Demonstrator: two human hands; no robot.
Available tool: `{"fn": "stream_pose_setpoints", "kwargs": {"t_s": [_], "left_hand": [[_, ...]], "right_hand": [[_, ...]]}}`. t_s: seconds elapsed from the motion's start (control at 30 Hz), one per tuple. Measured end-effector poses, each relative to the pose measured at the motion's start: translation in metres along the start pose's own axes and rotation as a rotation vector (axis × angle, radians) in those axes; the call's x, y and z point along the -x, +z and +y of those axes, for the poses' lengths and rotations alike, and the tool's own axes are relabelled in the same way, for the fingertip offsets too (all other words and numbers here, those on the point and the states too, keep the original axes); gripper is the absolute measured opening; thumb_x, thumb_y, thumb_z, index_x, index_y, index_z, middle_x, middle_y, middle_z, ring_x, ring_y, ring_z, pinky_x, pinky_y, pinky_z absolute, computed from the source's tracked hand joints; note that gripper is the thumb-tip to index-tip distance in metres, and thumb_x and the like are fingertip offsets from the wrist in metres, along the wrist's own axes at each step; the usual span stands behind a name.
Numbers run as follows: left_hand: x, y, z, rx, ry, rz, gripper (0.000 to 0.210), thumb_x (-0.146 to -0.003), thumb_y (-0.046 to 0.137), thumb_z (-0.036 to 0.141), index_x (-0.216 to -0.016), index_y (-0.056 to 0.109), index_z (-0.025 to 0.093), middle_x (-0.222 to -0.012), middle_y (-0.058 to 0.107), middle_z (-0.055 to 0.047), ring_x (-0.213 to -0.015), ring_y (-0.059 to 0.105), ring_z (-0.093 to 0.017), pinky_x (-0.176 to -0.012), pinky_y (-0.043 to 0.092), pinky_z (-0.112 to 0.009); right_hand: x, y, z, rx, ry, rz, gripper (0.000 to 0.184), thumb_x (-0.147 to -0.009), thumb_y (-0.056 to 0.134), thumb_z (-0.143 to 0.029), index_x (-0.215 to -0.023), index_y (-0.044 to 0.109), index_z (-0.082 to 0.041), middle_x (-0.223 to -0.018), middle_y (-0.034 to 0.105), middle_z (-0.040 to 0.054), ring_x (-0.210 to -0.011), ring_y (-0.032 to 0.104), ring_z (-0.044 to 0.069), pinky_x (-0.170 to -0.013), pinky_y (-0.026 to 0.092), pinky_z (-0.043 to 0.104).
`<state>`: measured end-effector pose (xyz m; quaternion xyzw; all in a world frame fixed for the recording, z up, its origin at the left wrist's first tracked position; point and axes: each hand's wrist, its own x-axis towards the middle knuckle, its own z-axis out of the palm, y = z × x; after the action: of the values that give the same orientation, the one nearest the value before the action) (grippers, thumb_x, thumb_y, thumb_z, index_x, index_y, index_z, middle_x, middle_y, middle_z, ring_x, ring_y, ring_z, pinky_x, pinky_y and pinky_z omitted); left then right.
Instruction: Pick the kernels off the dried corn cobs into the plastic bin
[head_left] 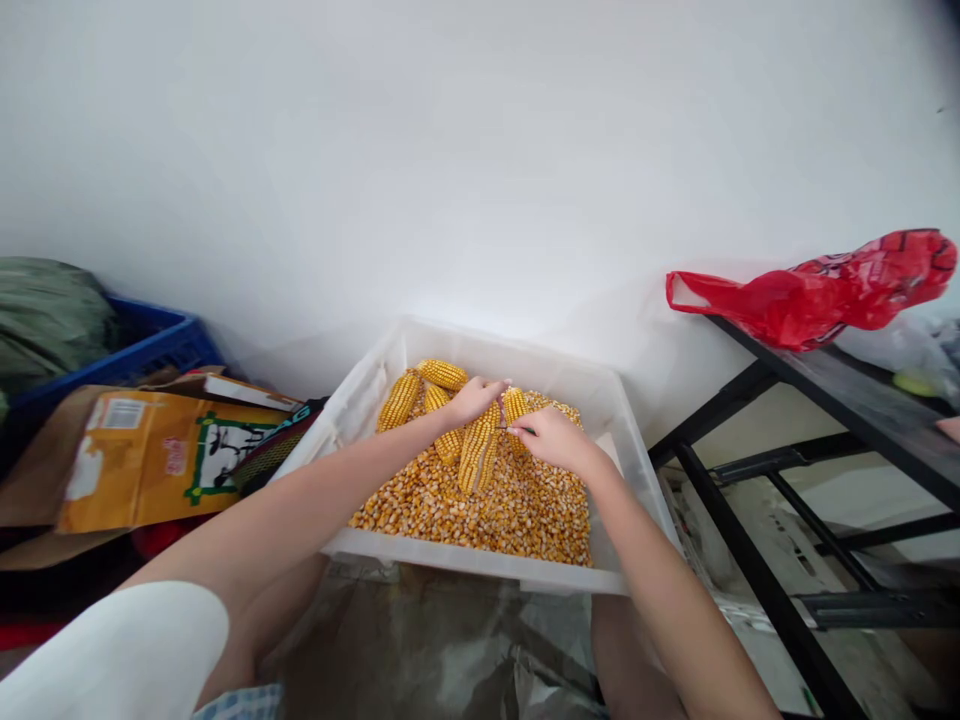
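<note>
In the head view, my left hand (480,398) is closed around the upper end of an ear of corn (477,462), which slants over the loose kernels. Bare strips run down this ear where kernels are gone. My right hand (553,438) is closed on a thin pointed tool, mostly hidden in the fist; its tip meets the ear's right side. Beneath both hands lie loose corn kernels (480,520) in a translucent plastic bin (525,572). Several other whole ears (400,398) rest at the bin's back left, and one ear (515,405) lies just behind my right hand.
On the left are an orange cardboard box (157,460) and a blue crate (161,340) with a green bag (52,315). To the right stands a black metal frame (739,540) with a red plastic bag (817,290) on top. A white wall (510,180) rises behind the bin.
</note>
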<state>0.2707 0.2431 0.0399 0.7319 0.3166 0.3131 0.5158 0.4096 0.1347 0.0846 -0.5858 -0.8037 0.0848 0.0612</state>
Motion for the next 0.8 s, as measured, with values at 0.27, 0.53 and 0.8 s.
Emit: {"fn": "stream_pose_setpoints", "kwargs": {"t_s": [0.27,0.53,0.8], "left_hand": [[-0.0003,-0.0036,-0.0023,-0.03,0.004,0.024,0.05,-0.081,0.038,0.049,-0.055,0.061,0.013,-0.054,0.062,-0.004,-0.065,0.059,-0.018,-0.081,0.04,-0.029],[-0.0022,-0.0019,-0.0061,0.017,0.004,0.014,0.051,-0.08,0.037,0.051,-0.055,0.06,0.012,-0.05,0.06,-0.004,-0.061,0.058,-0.017,-0.077,0.042,-0.028],[-0.0015,-0.0029,-0.0043,0.002,-0.021,0.033,0.049,-0.079,0.037,0.049,-0.055,0.059,0.012,-0.052,0.059,-0.005,-0.062,0.056,-0.017,-0.076,0.041,-0.027]], "right_hand": [[0.0012,-0.0026,-0.0027,-0.023,0.012,0.001,0.028,-0.089,0.043,-0.025,-0.087,0.069,-0.017,-0.08,0.068,0.0049,-0.065,0.054,0.013,-0.058,0.028,0.022],[-0.0001,0.0044,-0.0064,0.075,0.014,0.035,0.03,-0.089,0.04,-0.027,-0.081,0.067,-0.018,-0.076,0.067,0.0045,-0.064,0.054,0.013,-0.058,0.026,0.024],[0.0002,0.0045,-0.0098,0.187,0.02,0.025,0.033,-0.09,0.036,-0.028,-0.081,0.066,-0.019,-0.082,0.068,0.0065,-0.074,0.06,0.016,-0.065,0.034,0.025]]}}
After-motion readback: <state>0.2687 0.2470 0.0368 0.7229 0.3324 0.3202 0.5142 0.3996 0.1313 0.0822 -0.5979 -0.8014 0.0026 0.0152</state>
